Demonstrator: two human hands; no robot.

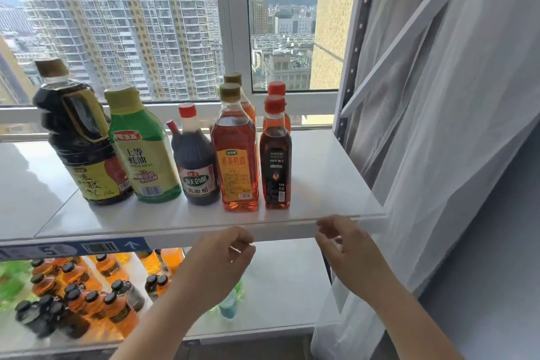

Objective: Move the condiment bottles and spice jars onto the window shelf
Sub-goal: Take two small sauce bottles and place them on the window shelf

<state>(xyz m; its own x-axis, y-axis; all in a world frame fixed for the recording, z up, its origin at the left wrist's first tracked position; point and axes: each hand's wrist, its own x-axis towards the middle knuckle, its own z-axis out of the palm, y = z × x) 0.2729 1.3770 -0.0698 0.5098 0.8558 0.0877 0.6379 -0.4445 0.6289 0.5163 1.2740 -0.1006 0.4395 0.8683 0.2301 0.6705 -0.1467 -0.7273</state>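
Condiment bottles (235, 155), amber and dark plastic, line the white window shelf (327, 178); left hand (216, 266) and right hand (347, 254) hover empty, fingers loosely curled. Next one belongs upright at right.

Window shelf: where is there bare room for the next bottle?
The window shelf is bare at its right end, between the red-capped dark bottle and the curtain, and at its left end beyond the soy sauce jug. Between those, bottles stand packed, two deep at the right.

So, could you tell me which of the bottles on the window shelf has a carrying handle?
The dark soy sauce bottle at the far left, gold-capped; it alone has a handle moulded into its shoulder.
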